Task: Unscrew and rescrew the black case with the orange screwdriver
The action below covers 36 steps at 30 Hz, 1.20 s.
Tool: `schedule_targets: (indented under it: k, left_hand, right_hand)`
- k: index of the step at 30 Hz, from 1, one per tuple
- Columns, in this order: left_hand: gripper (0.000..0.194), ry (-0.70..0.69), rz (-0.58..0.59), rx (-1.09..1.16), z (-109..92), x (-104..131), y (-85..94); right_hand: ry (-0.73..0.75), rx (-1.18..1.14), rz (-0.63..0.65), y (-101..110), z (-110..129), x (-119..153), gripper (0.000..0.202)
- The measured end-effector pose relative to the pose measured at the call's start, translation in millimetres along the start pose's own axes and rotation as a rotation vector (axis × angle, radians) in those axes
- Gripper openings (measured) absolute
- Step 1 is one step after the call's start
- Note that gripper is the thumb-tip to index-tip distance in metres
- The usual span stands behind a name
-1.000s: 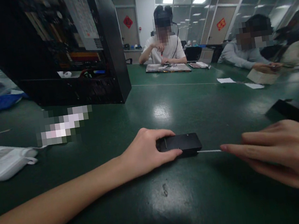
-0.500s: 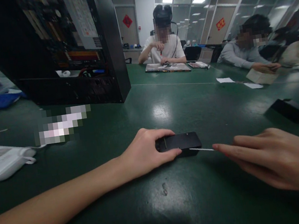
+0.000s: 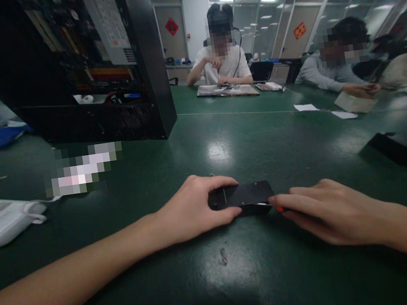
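My left hand [image 3: 195,204] grips the left end of a small black box-shaped device [image 3: 249,194] lying on the green table, thumb along its near side and fingers along its far side. A thin line runs across its top near that end. In my right hand [image 3: 333,212] is a screwdriver [image 3: 280,208] with a slim metal shaft; a bit of orange-red shows at the fingertips, and the rest of the handle is hidden. The shaft lies against the device's near top edge, towards its right end. Whether the tip sits inside a seam I cannot tell.
An open black computer case [image 3: 108,118] stands at the back left. A white power bank-like block [image 3: 1,221] with a cable lies at left, and a black object [image 3: 396,148] at right. Across the green table [image 3: 226,285] a person [image 3: 229,68] works over a flat panel.
My right hand has moved left, bringing the screwdriver further along the device's near edge, so less of the shaft shows. My left hand keeps its grip on the device.
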<state>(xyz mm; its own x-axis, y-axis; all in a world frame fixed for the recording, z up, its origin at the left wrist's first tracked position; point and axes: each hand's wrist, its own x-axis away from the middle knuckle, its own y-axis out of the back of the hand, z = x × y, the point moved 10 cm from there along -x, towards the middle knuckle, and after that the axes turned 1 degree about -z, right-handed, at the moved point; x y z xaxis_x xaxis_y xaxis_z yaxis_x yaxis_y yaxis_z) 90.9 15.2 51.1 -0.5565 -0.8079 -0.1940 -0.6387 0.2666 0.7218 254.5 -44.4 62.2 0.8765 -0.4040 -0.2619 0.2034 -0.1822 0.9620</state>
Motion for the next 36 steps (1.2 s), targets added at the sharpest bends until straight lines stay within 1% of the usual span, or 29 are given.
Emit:
schedule_targets:
  k: [3,6,13,16,19,22,24,26,29,32,36]
  left_hand:
    - [0.049,0.015,0.004,0.02,2.0,0.6,-1.6]
    - [0.049,0.025,0.001,0.036,3.1,1.9,-2.5]
    - [0.049,0.037,0.012,0.064,2.0,3.0,-3.1]
    - [0.051,0.055,0.013,0.067,2.4,3.1,-2.5]
    - [0.051,0.059,-0.008,0.056,0.4,4.2,-0.2]
    - [0.051,0.067,-0.023,0.044,-1.3,5.3,1.7]
    - [0.052,0.093,-0.015,0.059,0.3,5.4,1.5]
    - [0.054,0.136,0.006,0.097,4.0,5.3,0.4]
    - [0.055,0.181,0.035,0.125,7.3,5.2,-0.7]
    - [0.051,0.173,0.029,0.085,4.6,4.9,2.1]
    - [0.048,0.164,0.025,0.067,2.5,5.0,3.2]
  right_hand:
    - [0.001,-0.013,0.006,-2.9,0.1,-1.7,0.04]
    - [0.003,-0.031,-0.006,-1.1,-1.8,-0.4,0.044]
    - [0.053,-0.002,-0.044,4.7,-6.8,5.3,0.039]
    - [0.098,0.062,-0.056,6.8,-8.7,9.1,0.037]
    - [0.166,0.189,-0.074,8.8,-8.7,15.5,0.036]
    - [0.22,0.285,-0.09,9.5,-7.7,22.0,0.039]
    - [0.232,0.302,-0.084,8.3,-7.0,23.6,0.042]
    - [0.235,0.304,-0.075,6.8,-5.6,22.7,0.042]
    - [0.258,0.286,-0.086,8.2,-1.6,20.8,0.036]
    - [0.258,0.222,-0.084,13.8,-3.5,22.0,0.034]
    - [0.243,0.126,-0.094,26.8,-5.3,26.0,0.04]
